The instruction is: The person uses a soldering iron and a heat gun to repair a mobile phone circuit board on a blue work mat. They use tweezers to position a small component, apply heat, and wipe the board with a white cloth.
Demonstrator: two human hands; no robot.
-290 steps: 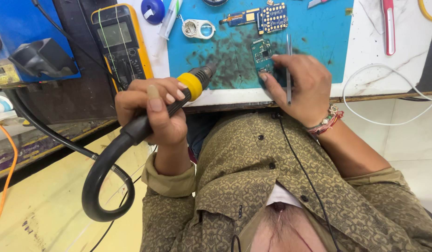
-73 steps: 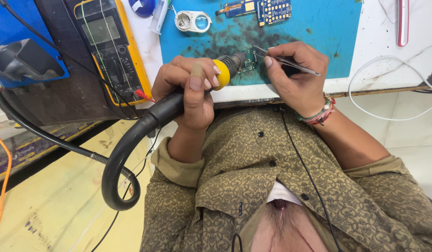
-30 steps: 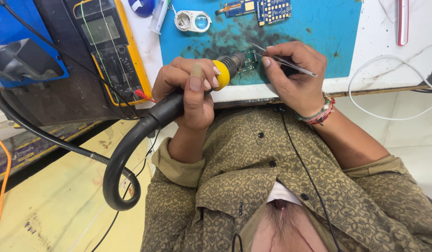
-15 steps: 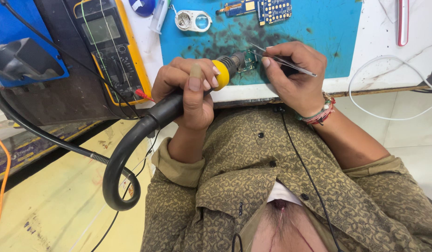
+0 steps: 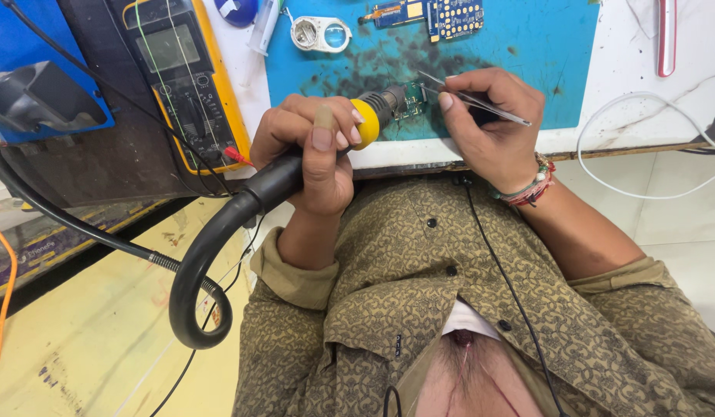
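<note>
Hands: I had two at work, my left hand and my right hand.
Hot-air handle: one.
Tweezers: one pair.
Circuit boards: two, a small green one and a blue one.
Multimeter: one.
Magnifier loupe: one.

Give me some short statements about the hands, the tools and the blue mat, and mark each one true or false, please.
1. The left hand grips a black hot-air handle with a yellow collar. True.
2. The right hand holds a red screwdriver. False: it holds thin metal tweezers.
3. A small green circuit board lies on the blue work mat. True.
4. The yellow multimeter lies right of the mat. False: it lies left.
</note>
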